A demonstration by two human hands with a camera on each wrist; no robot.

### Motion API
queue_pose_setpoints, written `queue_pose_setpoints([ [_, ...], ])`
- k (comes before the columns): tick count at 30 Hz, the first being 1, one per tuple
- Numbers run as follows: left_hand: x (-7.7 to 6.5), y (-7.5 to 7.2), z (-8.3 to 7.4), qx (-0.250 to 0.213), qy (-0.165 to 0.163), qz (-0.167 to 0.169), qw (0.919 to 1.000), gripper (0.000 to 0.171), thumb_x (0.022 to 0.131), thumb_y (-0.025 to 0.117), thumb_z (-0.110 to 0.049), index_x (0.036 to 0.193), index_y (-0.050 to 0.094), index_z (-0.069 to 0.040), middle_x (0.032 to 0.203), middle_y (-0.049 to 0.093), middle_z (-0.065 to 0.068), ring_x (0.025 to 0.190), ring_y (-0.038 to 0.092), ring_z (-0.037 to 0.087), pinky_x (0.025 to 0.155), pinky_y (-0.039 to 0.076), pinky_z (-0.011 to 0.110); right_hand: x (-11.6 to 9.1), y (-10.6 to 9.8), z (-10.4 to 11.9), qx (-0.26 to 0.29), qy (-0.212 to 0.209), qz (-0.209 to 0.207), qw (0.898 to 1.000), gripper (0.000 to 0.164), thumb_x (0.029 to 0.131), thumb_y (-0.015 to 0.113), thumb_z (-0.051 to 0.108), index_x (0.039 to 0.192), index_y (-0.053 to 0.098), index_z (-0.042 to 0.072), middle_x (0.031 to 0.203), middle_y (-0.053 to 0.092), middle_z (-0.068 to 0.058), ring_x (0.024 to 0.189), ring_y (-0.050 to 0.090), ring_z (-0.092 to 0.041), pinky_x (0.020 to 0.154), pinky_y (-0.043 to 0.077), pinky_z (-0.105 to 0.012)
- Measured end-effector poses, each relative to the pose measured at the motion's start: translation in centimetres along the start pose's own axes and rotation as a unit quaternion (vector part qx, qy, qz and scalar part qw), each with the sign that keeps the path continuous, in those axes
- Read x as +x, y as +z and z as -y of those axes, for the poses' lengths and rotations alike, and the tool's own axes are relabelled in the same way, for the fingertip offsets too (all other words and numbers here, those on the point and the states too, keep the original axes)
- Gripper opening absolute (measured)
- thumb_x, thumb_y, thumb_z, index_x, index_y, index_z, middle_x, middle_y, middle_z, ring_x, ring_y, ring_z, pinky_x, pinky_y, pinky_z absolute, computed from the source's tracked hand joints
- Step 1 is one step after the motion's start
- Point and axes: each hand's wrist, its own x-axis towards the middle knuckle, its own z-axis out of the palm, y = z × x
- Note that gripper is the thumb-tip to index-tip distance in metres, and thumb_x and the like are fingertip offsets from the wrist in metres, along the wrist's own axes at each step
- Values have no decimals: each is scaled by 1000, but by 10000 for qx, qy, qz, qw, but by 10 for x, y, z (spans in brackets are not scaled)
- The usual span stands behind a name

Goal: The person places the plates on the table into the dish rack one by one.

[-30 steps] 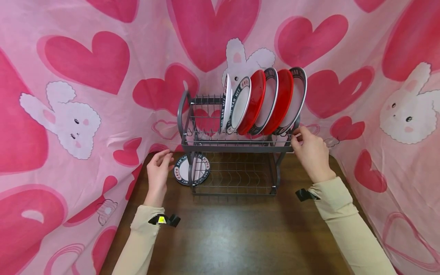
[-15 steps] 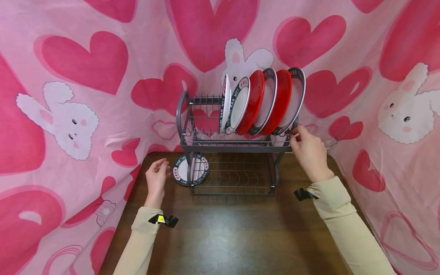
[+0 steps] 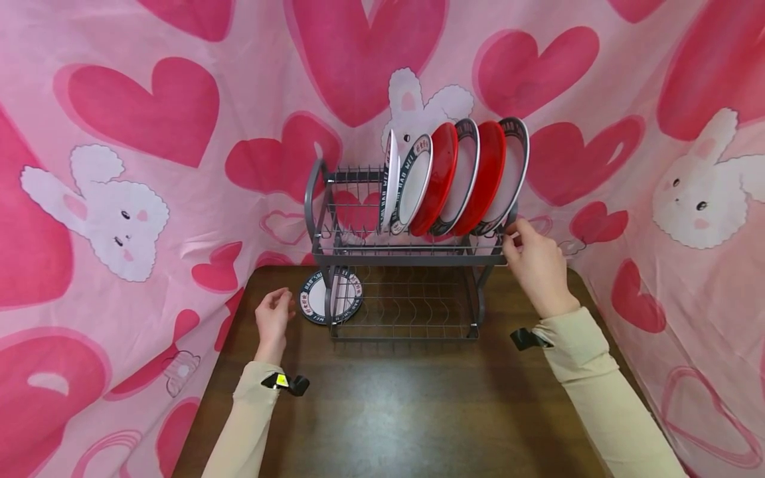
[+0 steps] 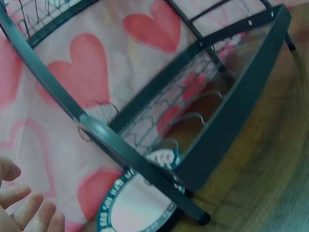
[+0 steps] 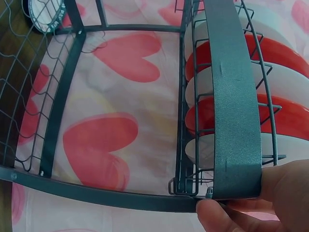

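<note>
A dark grey two-tier dish rack [image 3: 412, 260] stands at the back of the table. My right hand [image 3: 539, 269] pinches the right front corner of its upper tier between thumb and fingers; the right wrist view shows the thumb [image 5: 212, 215] against the frame. Several plates stand tilted in the upper tier: white ones with dark lettered rims [image 3: 412, 186] alternate with red ones [image 3: 439, 176] toward the right. On the table, partly behind the rack's left legs, lies another dark-rimmed white plate [image 3: 313, 295]. Left of it, apart from it, my left hand [image 3: 273, 322] hovers with loosely bent fingers, holding nothing.
A pink cloth [image 3: 257, 99] with hearts and rabbits hangs behind and on both sides. The brown wooden table [image 3: 394, 405] extends in front of the rack. The lower tier [image 3: 412, 309] has wavy wire dividers.
My left hand has drawn back toward me, away from the rack's left side. The right hand keeps its hold on the rack corner. The plates have not moved in the rack.
</note>
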Motion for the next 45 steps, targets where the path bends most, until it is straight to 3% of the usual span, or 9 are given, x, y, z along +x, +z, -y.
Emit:
queue_pose_setpoints([
  [5, 8, 1, 12, 138, -171, -88, 9997, 41, 107, 57, -22, 141, 58, 0, 134, 61, 22, 122, 59, 38, 96, 57, 37, 0, 1, -1, 6, -27, -111, 9999, 17, 104, 54, 18, 111, 62, 3, 95, 74, -25, 71, 66, -42, 61, 51, -59],
  [8, 13, 3, 23, 234, -202, -163, 9994, 41, 106, 57, -22, 139, 59, 2, 133, 61, 25, 122, 58, 40, 101, 54, 48, 0, 2, -1, 5, -60, -203, 9998, 16, 104, 54, 17, 109, 62, 4, 97, 74, -26, 73, 65, -47, 61, 50, -61],
  [12, 18, 4, 37, 402, -257, -276, 9985, 40, 105, 59, -22, 134, 61, 4, 130, 63, 28, 118, 61, 42, 84, 59, 30, 1, 2, -2, 18, -79, -229, 9997, 15, 104, 54, 17, 108, 62, 4, 95, 74, -25, 73, 66, -46, 61, 50, -61],
  [16, 23, 6, 48, 531, -333, -354, 9974, 38, 103, 61, -21, 133, 63, 4, 127, 65, 28, 114, 64, 41, 67, 51, 17, 1, 2, -4, 67, -113, -216, 9997, 15, 104, 54, 16, 108, 62, 5, 92, 74, -23, 72, 67, -44, 61, 49, -60],
  [25, 33, 11, 68, 1124, -205, -383, 9927, 35, 101, 65, -22, 124, 66, 5, 116, 69, 27, 89, 66, 27, 60, 48, 15, 1, 3, -3, 143, -164, -287, 9994, 15, 103, 53, 15, 107, 62, 4, 89, 74, -23, 68, 68, -42, 60, 49, -59],
  [30, 35, 15, 74, 1382, -209, -363, 9895, 37, 101, 65, -24, 123, 66, 5, 116, 71, 28, 85, 66, 22, 59, 46, 15, 1, 4, -3, 211, -181, -259, 9993, 14, 103, 53, 14, 107, 62, 3, 90, 75, -24, 66, 70, -40, 61, 49, -59],
  [40, 43, 25, 84, 1645, -265, -447, 9850, 38, 99, 68, -24, 120, 67, 7, 113, 71, 28, 73, 64, 18, 55, 45, 15, 1, 5, -5, 268, -152, -203, 9993, 14, 103, 52, 13, 108, 61, 4, 91, 75, -23, 66, 71, -38, 64, 49, -59],
  [45, 46, 29, 86, 1319, -405, -306, 9900, 41, 99, 67, -21, 124, 62, 11, 115, 65, 31, 61, 61, 10, 52, 48, 14, 2, 5, -4, 286, -94, -151, 9994, 13, 103, 52, 13, 108, 61, 4, 91, 75, -22, 65, 71, -36, 64, 50, -57],
])
